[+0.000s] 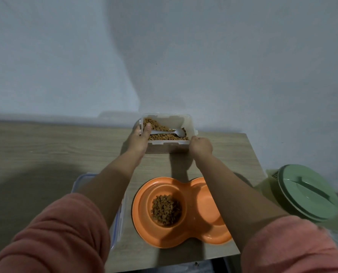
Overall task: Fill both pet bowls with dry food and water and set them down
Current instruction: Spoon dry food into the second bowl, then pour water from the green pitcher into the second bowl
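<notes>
Both hands grip the kibble container point(167, 133) at the table's far edge, left hand point(139, 139) and right hand point(200, 146) at its ends, the orange double bowl point(185, 231) lying nearer the person, water side empty.

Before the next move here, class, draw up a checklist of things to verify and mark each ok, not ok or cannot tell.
1. Left hand holds the food container: ok.
2. Right hand holds its other side: ok.
3. Spoon lies inside the container: ok.
4. Left well of the orange double bowl holds dry food: ok.
5. Right well holds water: cannot tell.
6. Container lid back on: not ok.
</notes>
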A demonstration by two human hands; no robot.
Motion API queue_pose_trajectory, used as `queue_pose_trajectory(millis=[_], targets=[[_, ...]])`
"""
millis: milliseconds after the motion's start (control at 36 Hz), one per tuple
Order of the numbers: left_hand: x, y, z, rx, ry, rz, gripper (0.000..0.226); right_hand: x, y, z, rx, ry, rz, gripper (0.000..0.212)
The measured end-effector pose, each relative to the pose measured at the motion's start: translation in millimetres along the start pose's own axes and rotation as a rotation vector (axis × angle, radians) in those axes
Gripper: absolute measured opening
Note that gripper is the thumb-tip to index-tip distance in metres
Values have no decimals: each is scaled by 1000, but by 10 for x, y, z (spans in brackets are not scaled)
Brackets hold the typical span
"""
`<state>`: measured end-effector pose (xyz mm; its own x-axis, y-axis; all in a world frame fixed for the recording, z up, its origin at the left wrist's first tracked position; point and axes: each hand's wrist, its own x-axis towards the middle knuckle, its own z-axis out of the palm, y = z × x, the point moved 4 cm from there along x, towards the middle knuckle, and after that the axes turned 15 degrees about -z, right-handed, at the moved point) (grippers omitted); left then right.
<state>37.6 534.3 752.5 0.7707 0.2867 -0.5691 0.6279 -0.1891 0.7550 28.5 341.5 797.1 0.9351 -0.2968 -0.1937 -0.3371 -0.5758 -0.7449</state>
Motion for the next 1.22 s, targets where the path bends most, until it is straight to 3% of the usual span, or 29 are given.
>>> queue_pose_trajectory(millis=[167,361,528,667,861,1056,1222], targets=[[-340,6,-135,80,61,36,76,-221,-48,-107,24,72,-22,52],[-734,-32,-251,89,152,6,75,-601,-262,-490,-2,126,-160,34],[-1242,-155,-247,-43,134,17,52,-1001,-332,-1001,-111,171,-345,45],[-1606,-406,-198,-82,195,37,42,-1248,-130,-1380,-176,175,-453,44],[-2112,-865,49,-85,297,-85,41,-1465,318,-1792,-338,131,-548,39],[-2550,-1263,464,-47,335,-130,40,-1641,582,-2062,-345,139,-706,37],[-2774,-1469,790,16,294,-123,41,-1692,907,-2305,-513,245,-625,42]])
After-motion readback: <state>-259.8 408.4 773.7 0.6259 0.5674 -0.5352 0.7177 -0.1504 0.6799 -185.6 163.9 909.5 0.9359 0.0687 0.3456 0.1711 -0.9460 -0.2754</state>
